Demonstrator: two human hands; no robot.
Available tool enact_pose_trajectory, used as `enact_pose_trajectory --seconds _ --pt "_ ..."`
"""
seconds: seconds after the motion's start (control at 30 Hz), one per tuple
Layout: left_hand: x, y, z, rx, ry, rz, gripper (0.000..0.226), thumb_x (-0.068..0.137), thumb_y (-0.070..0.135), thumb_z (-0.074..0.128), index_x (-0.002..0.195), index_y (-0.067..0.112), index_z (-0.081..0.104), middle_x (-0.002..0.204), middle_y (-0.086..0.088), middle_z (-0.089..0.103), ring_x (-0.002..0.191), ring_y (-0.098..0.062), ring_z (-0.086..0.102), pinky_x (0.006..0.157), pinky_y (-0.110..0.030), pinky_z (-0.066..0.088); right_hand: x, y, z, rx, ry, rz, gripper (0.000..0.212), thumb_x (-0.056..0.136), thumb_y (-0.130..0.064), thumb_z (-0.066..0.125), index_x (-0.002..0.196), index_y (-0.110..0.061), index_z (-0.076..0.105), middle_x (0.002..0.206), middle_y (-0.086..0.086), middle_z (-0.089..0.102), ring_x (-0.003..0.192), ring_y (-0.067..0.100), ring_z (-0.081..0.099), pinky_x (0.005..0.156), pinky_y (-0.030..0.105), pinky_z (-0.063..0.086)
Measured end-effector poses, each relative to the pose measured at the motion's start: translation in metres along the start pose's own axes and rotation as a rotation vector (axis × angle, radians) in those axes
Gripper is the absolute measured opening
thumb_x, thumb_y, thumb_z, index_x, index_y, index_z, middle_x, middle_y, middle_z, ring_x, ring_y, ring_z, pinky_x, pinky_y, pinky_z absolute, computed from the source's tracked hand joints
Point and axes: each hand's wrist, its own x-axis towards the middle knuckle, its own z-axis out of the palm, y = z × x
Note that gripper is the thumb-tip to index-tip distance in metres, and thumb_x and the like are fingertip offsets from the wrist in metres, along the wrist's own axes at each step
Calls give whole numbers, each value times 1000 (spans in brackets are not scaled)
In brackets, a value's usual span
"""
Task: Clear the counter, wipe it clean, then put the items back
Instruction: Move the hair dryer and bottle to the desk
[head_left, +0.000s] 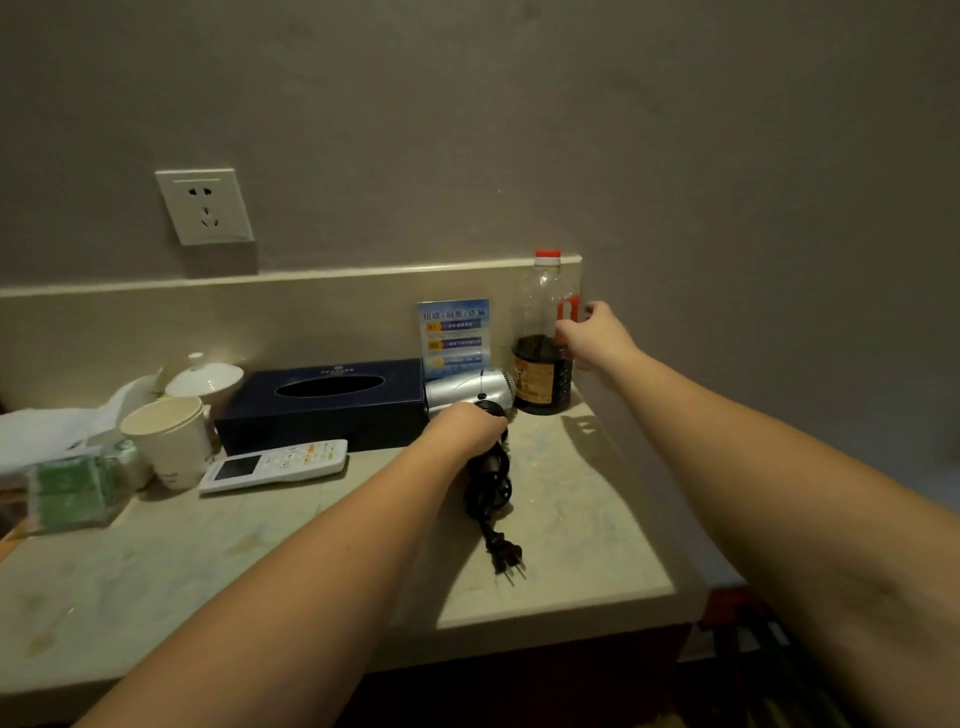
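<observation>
While the left hand (470, 427) curls round the handle of the silver dryer (470, 387) lying by the dark tissue box (322, 405), the right hand (597, 332) wraps the plastic bottle (543, 332) in the back corner, a blue card (453, 332) propped between them. Remote (275, 464), paper cup (169, 439), lidded cup (205, 379) and green packet (72, 491) crowd the pale, smeared stone counter (571, 519) under a wall socket (204, 206).

dim room, plain grey-beige wall (519, 130), white wall socket (204, 206) on it upper left, pale stone backsplash ledge (291, 280) just below socket, dark cabinet front (519, 680) far below, dark striped floor (769, 670) lower right of socket
</observation>
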Motion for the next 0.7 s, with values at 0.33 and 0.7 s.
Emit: enact_pose_trajectory --seconds 0.33,0.7 --pt "23 5 2 156 -50 31 18 95 31 53 102 15 50 83 -3 50 91 -21 55 81 -31 48 14 -5 -2 -103 -59 73 21 96 -25 46 114 -15 47 94 5 63 76 14 60 73 32 48" --pt "21 -5 5 -74 52 -15 22 91 29 58 100 9 56 96 -9 61 89 -25 60 74 -33 50 -3 -3 11 -144 13 -66 23 100 -28 43 114 -15 55 102 6 60 90 21 57 75 33 47"
